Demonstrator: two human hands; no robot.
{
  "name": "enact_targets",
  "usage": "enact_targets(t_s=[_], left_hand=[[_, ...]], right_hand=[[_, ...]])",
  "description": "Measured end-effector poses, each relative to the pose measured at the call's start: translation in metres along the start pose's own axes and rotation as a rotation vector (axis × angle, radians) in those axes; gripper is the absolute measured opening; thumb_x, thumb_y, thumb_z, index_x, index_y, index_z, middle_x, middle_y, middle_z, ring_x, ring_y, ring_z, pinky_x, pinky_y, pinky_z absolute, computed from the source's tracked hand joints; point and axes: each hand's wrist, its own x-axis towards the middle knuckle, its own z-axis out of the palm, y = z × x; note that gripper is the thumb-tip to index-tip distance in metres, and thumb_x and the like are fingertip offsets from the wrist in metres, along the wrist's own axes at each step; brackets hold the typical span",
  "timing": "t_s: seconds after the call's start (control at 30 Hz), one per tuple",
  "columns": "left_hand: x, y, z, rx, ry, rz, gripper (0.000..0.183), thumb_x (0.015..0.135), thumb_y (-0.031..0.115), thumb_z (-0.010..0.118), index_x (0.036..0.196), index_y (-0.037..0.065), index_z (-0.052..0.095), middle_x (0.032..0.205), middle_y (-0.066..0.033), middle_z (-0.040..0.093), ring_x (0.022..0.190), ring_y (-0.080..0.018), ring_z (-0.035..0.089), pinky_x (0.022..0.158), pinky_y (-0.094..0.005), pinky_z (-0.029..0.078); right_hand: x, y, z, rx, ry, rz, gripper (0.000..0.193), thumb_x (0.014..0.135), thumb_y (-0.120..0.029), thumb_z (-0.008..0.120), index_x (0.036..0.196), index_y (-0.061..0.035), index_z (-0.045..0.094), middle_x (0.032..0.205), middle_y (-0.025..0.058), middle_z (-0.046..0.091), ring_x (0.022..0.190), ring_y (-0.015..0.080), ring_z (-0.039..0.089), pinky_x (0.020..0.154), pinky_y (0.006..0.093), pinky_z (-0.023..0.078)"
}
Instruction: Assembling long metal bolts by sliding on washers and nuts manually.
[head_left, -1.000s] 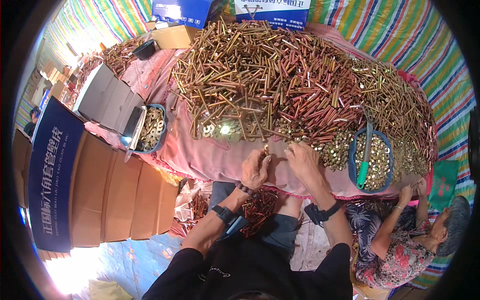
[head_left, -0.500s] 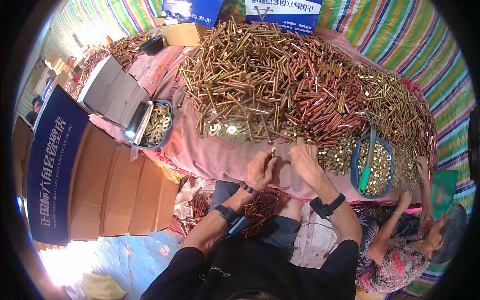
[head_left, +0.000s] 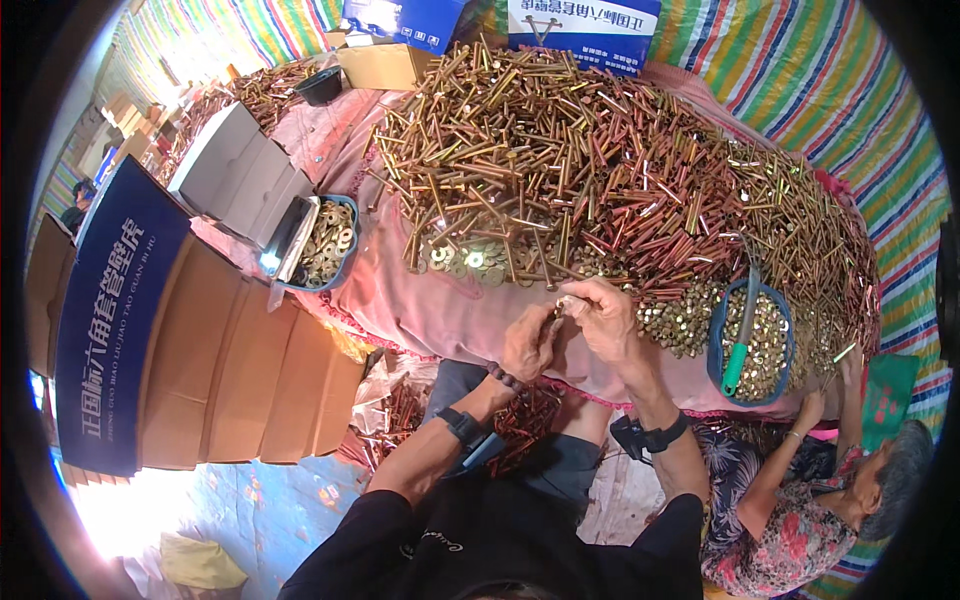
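Observation:
My left hand is closed around a small brass-coloured bolt, with only its end showing at the fingertips. My right hand pinches at that same end, its thumb and fingertips meeting the left ones. Whether a small part sits between the right fingers is hidden. Both hands are over the pink cloth, just in front of a big heap of brass-coloured bolts and reddish metal sleeves. Loose washers lie along the heap's front edge. Beside my right hand spreads a pile of small nuts.
At right stands a blue basin of nuts with a green-handled tool in it. A second basin holds washers at left, near large cardboard boxes. A co-worker sits at the right, hands by the heap.
My right hand has come in from the nut pile to meet my left at the bolt's end. My left hand has shifted slightly right. The whole view has moved a little.

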Motion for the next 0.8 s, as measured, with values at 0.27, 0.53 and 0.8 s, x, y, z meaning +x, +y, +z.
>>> enact_targets(t_s=[0.27,0.53,0.8], left_hand=[[-0.001,-0.005,0.0,-0.019,-0.012,0.002,0.03,0.091,0.0,0.065,0.121,0.005,0.065,0.095,-0.0179,0.064,0.085,-0.0375,0.067,0.073,-0.0408,0.054],[-0.001,-0.002,-0.003,0.015,-0.004,0.018,0.033,0.09,0.0,0.066,0.123,0.007,0.064,0.09,-0.0164,0.062,0.076,-0.0356,0.063,0.066,-0.0414,0.051],[0.002,0.001,-0.003,-0.022,-0.012,-0.001,0.02,0.091,0.003,0.067,0.111,0.006,0.064,0.086,-0.0168,0.06,0.071,-0.0355,0.061,0.062,-0.042,0.048]], right_hand=[[-0.005,0.016,0.014,0.278,0.096,0.05,0.017,0.095,0.003,0.067,0.111,0.0018,0.072,0.107,0.0053,0.071,0.093,0.0104,0.067,0.081,0.0256,0.055],[0.002,-0.001,0.011,-0.176,0.087,-0.451,0.012,0.088,0.004,0.071,0.1,-0.0004,0.071,0.099,0.0105,0.072,0.091,0.0208,0.07,0.079,0.0303,0.055],[-0.006,-0.016,0.01,-0.252,0.104,-0.284,0.018,0.086,-0.004,0.078,0.101,-0.001,0.068,0.094,0.0118,0.067,0.081,0.0233,0.067,0.069,0.0346,0.055]])
